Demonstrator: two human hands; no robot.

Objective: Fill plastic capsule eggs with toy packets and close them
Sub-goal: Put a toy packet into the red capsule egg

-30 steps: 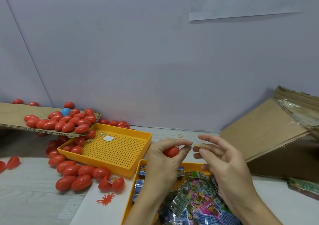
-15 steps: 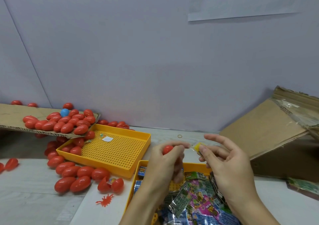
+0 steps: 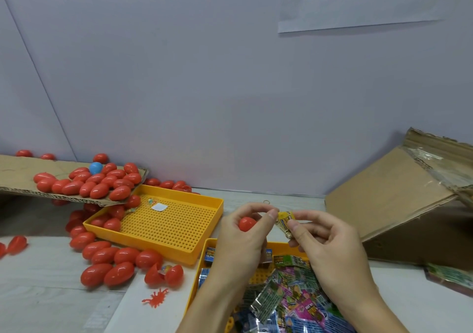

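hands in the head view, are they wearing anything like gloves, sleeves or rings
Both are bare. The left hand and right hand show no gloves, rings, watch or wristband, and the forearms running to the bottom edge carry no sleeves. Short, unpainted fingernails show on the fingers; no markings are visible.

The left hand (image 3: 240, 240) holds a red egg (image 3: 247, 224) in its curled fingers, and the right hand (image 3: 330, 251) pinches a small yellow packet (image 3: 285, 221) just beside it, at 3 o'clock from the egg. Below both hands is a yellow tray (image 3: 202, 263) with colourful packets (image 3: 294, 294). At 9 o'clock a second yellow tray (image 3: 169, 225) lies on the counter (image 3: 46, 294), with many red eggs (image 3: 112, 258) around it.
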